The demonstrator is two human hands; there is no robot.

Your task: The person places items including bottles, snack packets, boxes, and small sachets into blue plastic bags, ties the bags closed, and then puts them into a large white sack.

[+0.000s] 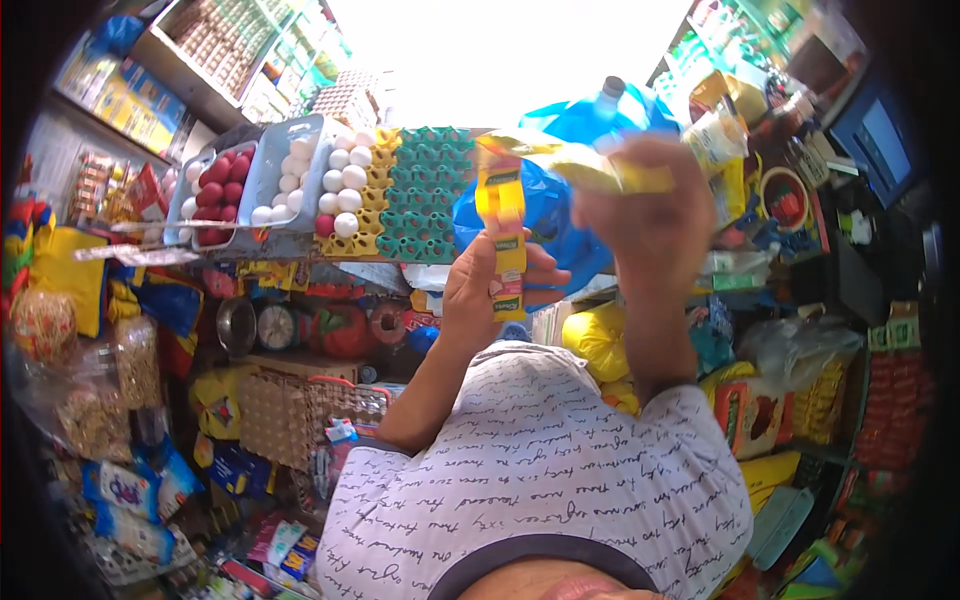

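A strip of small yellow Knorr packets [499, 199] runs between my two hands above the counter. My left hand [472, 281] has the lower end against its palm, with the thumb beside it and the fingers spread behind. My right hand [652, 206], blurred, is raised further right and grips the upper, bent end of the strip. Behind both hands sits a blue plastic bag [555, 217]. A bottle with a dark cap [611, 94] rises by a second stretch of blue plastic at the back.
On the counter's left are a green egg tray [424, 191], a yellow tray [360, 232] with white eggs, and grey-blue bins [262, 165] of white and red eggs. A yellow bag [596, 337] lies below the counter. A screen [874, 142] stands far right. Packed shelves surround me.
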